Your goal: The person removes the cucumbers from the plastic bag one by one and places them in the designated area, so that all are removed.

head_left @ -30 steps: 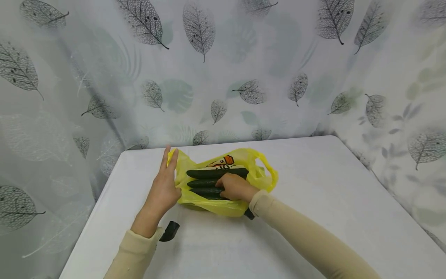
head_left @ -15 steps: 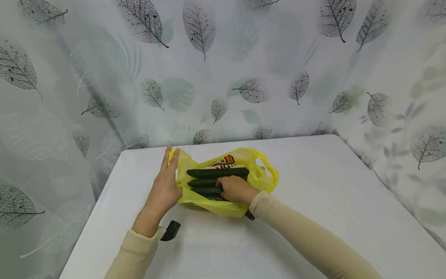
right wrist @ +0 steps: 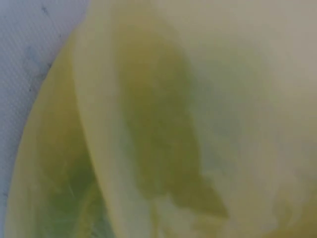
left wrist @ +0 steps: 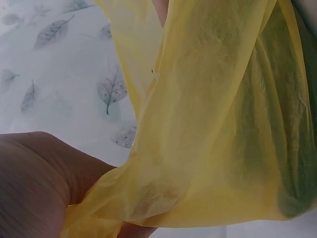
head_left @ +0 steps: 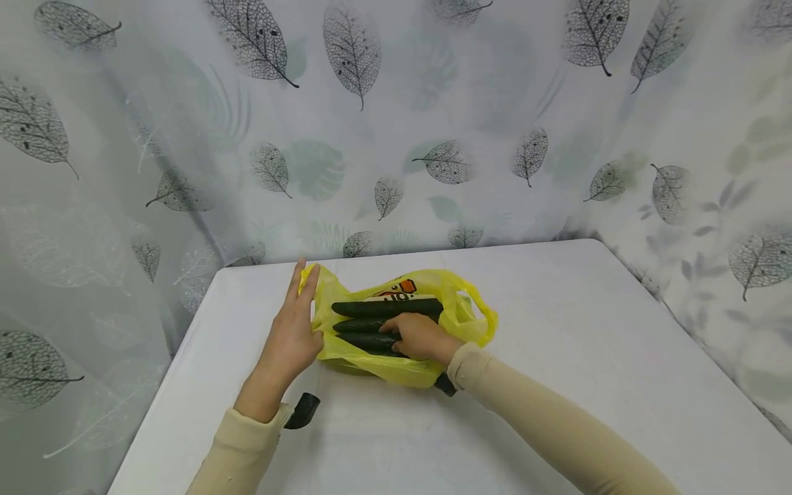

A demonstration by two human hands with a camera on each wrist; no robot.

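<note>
A yellow plastic bag (head_left: 396,372) lies on its side with its mouth spread, and several dark green cucumbers (head_left: 371,309) show inside, side by side. At the bag's left end, my left hand (head_left: 291,344) holds the gathered plastic; in the left wrist view the bunched bag (left wrist: 188,124) runs into that hand (left wrist: 32,186). My right hand (head_left: 423,337) reaches into the mouth, its bent fingers gripping one of the nearer cucumbers. Yellow film (right wrist: 54,163) fills most of the right wrist view and hides the right hand there.
The bag rests on a white table (head_left: 557,357), whose far edge meets a leaf-patterned curtain (head_left: 396,124). A dark wrist camera (head_left: 302,411) sticks out beside the left cuff, and another dark piece (head_left: 444,385) shows below the right cuff.
Very little differs. The bag's upper rim has sunk slightly and its right handle has shifted a bit rightward. My right fingers have moved marginally left; the left hand keeps its place.
</note>
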